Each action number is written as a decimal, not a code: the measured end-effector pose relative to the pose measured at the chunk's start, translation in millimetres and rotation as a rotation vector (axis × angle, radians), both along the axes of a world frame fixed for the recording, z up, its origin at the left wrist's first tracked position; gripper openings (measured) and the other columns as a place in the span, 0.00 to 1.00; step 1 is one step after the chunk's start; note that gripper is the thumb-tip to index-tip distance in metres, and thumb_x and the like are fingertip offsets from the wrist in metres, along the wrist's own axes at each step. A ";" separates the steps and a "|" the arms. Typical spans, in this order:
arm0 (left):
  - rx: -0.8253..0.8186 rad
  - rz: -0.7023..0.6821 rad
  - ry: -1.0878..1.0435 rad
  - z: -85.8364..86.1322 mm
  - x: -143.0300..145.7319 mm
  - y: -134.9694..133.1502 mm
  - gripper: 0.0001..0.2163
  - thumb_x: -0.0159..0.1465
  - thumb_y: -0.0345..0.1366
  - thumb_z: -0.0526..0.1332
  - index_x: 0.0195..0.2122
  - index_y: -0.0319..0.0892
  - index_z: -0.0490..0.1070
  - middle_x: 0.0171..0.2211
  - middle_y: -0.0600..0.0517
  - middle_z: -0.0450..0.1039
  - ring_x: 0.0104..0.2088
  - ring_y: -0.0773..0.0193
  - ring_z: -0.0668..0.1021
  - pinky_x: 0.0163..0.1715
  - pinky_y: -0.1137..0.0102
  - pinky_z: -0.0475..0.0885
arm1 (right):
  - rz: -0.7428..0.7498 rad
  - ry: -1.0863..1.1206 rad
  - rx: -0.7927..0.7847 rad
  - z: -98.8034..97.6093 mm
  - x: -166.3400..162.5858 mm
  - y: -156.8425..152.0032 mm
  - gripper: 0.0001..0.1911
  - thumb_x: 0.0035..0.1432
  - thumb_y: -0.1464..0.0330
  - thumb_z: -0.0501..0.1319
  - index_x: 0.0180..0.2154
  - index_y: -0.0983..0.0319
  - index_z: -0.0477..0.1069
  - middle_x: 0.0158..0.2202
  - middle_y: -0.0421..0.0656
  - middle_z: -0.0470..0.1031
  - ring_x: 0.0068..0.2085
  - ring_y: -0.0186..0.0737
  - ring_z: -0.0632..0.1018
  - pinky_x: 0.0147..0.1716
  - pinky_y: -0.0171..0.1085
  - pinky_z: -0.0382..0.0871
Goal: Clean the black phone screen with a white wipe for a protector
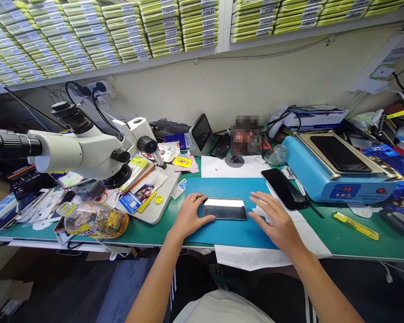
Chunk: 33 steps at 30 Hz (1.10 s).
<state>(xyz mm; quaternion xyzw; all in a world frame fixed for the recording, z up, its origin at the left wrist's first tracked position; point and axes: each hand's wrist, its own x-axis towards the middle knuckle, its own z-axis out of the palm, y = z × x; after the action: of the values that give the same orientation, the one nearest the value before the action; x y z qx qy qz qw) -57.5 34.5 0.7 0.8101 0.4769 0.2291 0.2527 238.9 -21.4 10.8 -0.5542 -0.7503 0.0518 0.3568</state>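
A smartphone (pixel 225 211) with a dark glossy screen lies lengthwise on the blue mat (pixel 205 188), light reflecting along its upper half. My left hand (pixel 190 215) grips its left end, thumb at the lower corner and fingers at the upper one. Just off the phone's right end is my right hand (pixel 272 220), its fingers bent and somewhat apart around a crumpled white tissue (pixel 264 213). Part of the tissue is hidden beneath the fingers.
A microscope (pixel 77 157) and a plastic jar (pixel 94 220) stand left. To the right are another black phone (pixel 284 188), a yellow cutter (pixel 356 225) and a blue heating plate machine (pixel 323 179) bearing a phone (pixel 340 154). Boxes (pixel 164 27) fill the shelf above.
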 end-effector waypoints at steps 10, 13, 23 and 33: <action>0.017 0.001 -0.011 -2.7 -0.9 -0.4 0.25 0.63 0.49 0.68 0.59 0.49 0.68 0.58 0.47 0.69 0.60 0.48 0.70 0.60 0.53 0.68 | -0.250 -0.061 -0.194 -15.9 39.5 -22.7 0.25 0.67 0.48 0.50 0.39 0.56 0.78 0.40 0.49 0.78 0.43 0.54 0.77 0.42 0.52 0.74; 0.025 -0.004 -0.015 -1.8 -0.6 -0.8 0.25 0.63 0.48 0.68 0.59 0.49 0.68 0.58 0.47 0.69 0.60 0.48 0.70 0.60 0.54 0.68 | -0.219 -0.049 -0.202 -10.3 30.7 -16.7 0.23 0.68 0.50 0.49 0.36 0.56 0.76 0.38 0.49 0.78 0.42 0.53 0.78 0.42 0.51 0.74; 0.029 -0.005 -0.015 -4.3 -1.3 -0.5 0.27 0.63 0.50 0.68 0.61 0.49 0.67 0.58 0.47 0.69 0.60 0.48 0.71 0.59 0.54 0.69 | 0.098 -0.100 -0.165 0.3 -49.4 2.4 0.17 0.72 0.60 0.50 0.44 0.55 0.77 0.46 0.47 0.79 0.49 0.51 0.78 0.48 0.52 0.73; 0.082 -0.027 -0.049 -4.8 0.4 1.1 0.23 0.64 0.43 0.68 0.58 0.47 0.69 0.56 0.48 0.71 0.59 0.51 0.71 0.60 0.56 0.68 | 0.317 -0.180 -0.152 10.0 -107.3 6.5 0.23 0.66 0.75 0.50 0.57 0.56 0.71 0.55 0.48 0.76 0.57 0.50 0.75 0.54 0.53 0.74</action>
<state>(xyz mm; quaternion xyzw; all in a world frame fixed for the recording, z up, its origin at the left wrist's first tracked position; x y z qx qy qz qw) -57.1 35.7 -4.0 0.8201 0.4499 0.2651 0.2339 131.6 -14.9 20.8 -0.4570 -0.8509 0.1140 0.2326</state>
